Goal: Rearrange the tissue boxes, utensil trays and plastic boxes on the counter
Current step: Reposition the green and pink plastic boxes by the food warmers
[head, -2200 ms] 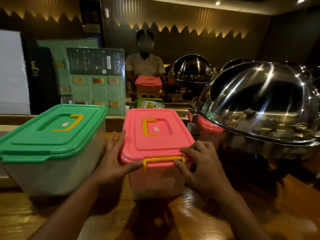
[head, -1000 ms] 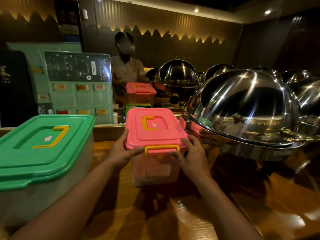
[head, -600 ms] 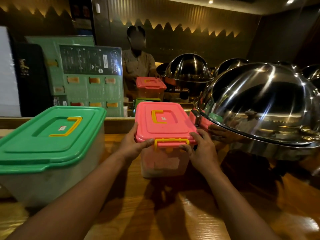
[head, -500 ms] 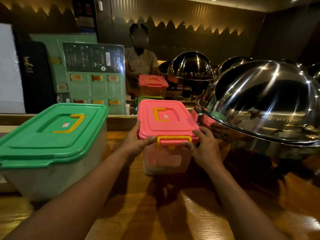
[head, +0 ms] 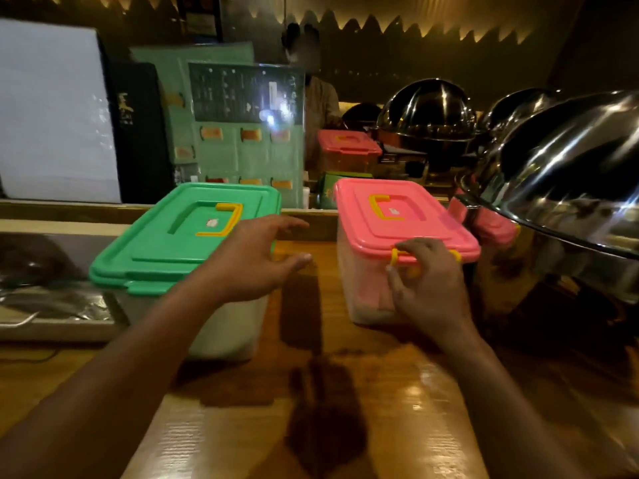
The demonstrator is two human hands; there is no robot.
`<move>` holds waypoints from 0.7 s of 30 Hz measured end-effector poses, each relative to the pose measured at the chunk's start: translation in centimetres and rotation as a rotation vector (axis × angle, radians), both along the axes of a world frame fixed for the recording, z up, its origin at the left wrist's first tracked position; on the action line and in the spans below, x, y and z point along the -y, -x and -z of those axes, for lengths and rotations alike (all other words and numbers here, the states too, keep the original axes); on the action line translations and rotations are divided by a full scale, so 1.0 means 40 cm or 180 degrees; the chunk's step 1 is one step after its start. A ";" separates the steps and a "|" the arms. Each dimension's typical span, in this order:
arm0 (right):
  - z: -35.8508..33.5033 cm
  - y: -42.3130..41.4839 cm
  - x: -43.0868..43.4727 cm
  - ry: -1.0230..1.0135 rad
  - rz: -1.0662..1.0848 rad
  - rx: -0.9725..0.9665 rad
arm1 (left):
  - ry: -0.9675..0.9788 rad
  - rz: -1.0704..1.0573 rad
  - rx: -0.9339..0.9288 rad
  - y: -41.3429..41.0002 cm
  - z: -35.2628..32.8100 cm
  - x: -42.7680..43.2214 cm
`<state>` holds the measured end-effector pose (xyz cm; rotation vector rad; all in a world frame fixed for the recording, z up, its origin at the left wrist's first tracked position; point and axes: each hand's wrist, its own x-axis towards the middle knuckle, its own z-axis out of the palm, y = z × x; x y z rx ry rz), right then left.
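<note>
A clear plastic box with a pink lid [head: 390, 216] and yellow handle stands on the wooden counter [head: 311, 426], right of centre. My right hand [head: 428, 285] is at its front, thumb and fingers pinched on the yellow latch. A larger box with a green lid [head: 173, 243] stands to the left. My left hand [head: 249, 264] hovers open over the green box's right edge, in the gap between the two boxes, holding nothing.
A big steel chafing dome [head: 570, 174] sits close to the right of the pink box, with more domes behind. Another pink-lidded box [head: 347, 146], a green menu board [head: 242, 133] and a person [head: 318, 102] are beyond the counter. A metal tray [head: 52, 305] lies far left.
The pink-lidded box has been pushed away and set by the dome. My left hand has let go of it and swung left toward the green box. The right hand stays at the latch.
</note>
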<state>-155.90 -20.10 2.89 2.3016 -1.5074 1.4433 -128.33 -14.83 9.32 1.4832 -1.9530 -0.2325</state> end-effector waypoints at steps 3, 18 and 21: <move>-0.012 -0.165 -0.064 -0.0235 -0.0366 0.0013 | 0.0307 -0.0145 0.0221 -0.166 -0.008 -0.035; 0.005 -0.530 -0.172 -0.0641 -0.0045 -0.0145 | -0.0469 -0.0093 -0.0230 -0.548 0.137 -0.033; 0.002 -0.508 -0.163 -0.0658 0.0048 -0.0126 | -0.0453 -0.0125 -0.0277 -0.512 0.141 -0.018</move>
